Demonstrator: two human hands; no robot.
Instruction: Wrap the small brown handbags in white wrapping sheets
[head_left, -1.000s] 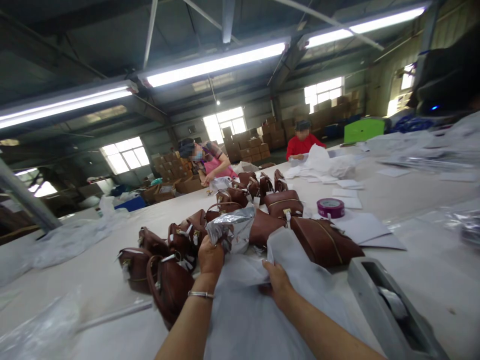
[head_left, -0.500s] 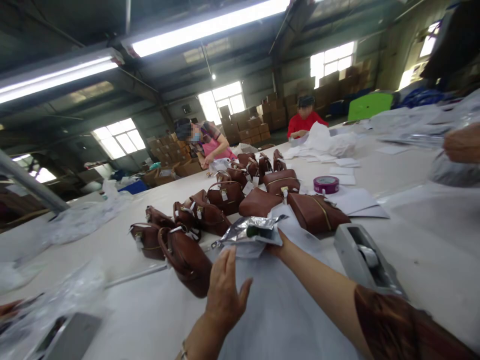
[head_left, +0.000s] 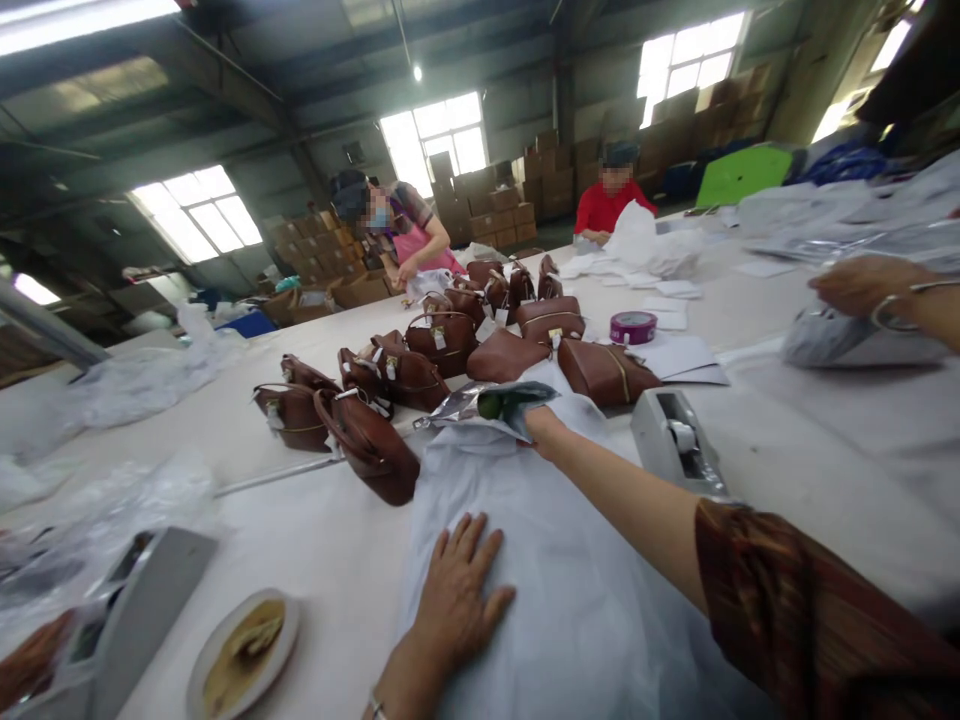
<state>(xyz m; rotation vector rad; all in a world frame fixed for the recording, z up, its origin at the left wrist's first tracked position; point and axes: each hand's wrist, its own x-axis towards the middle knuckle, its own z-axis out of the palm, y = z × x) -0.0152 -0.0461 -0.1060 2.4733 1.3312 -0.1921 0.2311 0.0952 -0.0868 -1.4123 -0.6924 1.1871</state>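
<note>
My left hand (head_left: 459, 590) lies flat on a white translucent sheet (head_left: 525, 530), fingers spread, holding nothing. My right hand (head_left: 543, 430) reaches forward and grips the right end of a shiny silver plastic bag (head_left: 452, 407); its fingertips are hidden by the bag. Something dark green (head_left: 491, 404) shows at the bag's open side, too unclear to name. Just beyond the bag stand several brown leather handbags (head_left: 375, 445) with white tags. One brown handbag (head_left: 606, 372) lies right behind my right hand.
Right of my forearm sits a grey tape dispenser (head_left: 675, 435); another grey dispenser (head_left: 154, 600) is at lower left, by a dish (head_left: 289, 640) with brownish contents. Purple tape (head_left: 632, 327) lies farther back. Co-workers' hands (head_left: 874, 285) are at both sides; two people work across the table.
My left hand has come down from beside the silver bag onto the white sheet. The bag has tipped, still in my right hand. The view has shifted downward, bringing the dish into sight.
</note>
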